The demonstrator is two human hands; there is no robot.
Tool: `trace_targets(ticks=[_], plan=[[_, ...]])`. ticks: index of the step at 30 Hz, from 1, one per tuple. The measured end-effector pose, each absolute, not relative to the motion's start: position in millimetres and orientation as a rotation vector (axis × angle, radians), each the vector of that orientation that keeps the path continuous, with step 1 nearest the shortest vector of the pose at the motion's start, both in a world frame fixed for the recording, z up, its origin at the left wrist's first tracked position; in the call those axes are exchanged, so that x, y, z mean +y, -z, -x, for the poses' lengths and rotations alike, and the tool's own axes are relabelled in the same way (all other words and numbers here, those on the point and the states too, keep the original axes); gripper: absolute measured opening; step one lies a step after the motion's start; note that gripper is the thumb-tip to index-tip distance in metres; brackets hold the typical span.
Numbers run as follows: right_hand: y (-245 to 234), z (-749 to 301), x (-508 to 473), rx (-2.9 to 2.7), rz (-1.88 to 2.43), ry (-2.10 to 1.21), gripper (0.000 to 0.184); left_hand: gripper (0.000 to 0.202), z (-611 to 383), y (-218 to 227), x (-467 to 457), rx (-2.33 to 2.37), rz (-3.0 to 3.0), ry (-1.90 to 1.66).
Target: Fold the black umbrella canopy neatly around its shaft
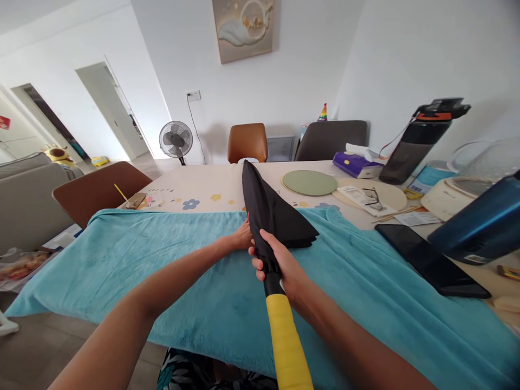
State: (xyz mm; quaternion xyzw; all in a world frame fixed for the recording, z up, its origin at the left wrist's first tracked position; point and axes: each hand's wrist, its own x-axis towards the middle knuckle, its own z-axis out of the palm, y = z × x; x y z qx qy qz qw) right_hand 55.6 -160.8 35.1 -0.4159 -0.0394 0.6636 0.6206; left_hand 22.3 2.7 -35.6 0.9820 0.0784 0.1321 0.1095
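A closed black umbrella [270, 208] with a yellow handle [286, 341] lies lengthwise over a turquoise towel [162, 254] on the table, tip pointing away from me. My right hand [280, 260] is wrapped round the shaft just above the handle. My left hand [240, 237] rests against the left side of the black canopy, fingers curled onto the fabric and partly hidden behind it.
To the right lie a black tablet [430, 260], a blue bottle [479, 222], a black flask [418, 138], glasses on paper [371, 197], a green mat [309, 182] and a purple box [355, 164]. Chairs [247, 142] stand behind the table, a brown chair [97, 189] at left, a fan [176, 140] beyond.
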Motion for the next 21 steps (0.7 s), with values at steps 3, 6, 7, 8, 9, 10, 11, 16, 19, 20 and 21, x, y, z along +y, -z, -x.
trace_targets(ticks=[3, 6, 7, 8, 9, 10, 11, 16, 19, 20, 21], plan=[[-33, -54, -159, -0.08, 1.026, -1.516, 0.031, 0.013, -22, 29, 3, 0.18, -2.961, -0.238], [-30, -57, -156, -0.094, 1.101, -1.493, 0.032, 0.013, -10, 15, 5, 0.009, -3.027, -0.112], [-29, -59, -155, -0.096, 1.118, -1.483, 0.032, 0.015, -2, 10, 5, -0.058, -3.032, -0.083], [-27, -60, -154, -0.096, 1.127, -1.466, 0.031, 0.018, 6, 3, 4, -0.123, -3.023, -0.053], [-25, -60, -152, -0.097, 1.129, -1.45, 0.03, 0.02, 15, -4, 3, -0.175, -3.0, -0.024], [-22, -60, -151, -0.101, 1.13, -1.439, 0.029, 0.022, 24, -11, 2, -0.216, -2.965, 0.011], [-18, -59, -150, -0.107, 1.133, -1.429, 0.029, 0.023, 33, -19, 1, -0.236, -2.92, 0.06], [1, -48, -146, -0.187, 1.21, -1.377, 0.028, 0.032, 45, -60, 5, 0.252, -2.762, 0.058], [9, -43, -146, -0.269, 1.205, -1.345, 0.029, 0.032, 20, -76, 7, 0.405, -2.71, -0.242], [10, -42, -147, -0.289, 1.198, -1.343, 0.029, 0.034, 8, -78, 5, 0.377, -2.707, -0.299], [10, -42, -147, -0.303, 1.19, -1.344, 0.028, 0.036, -5, -78, 3, 0.322, -2.721, -0.315]])
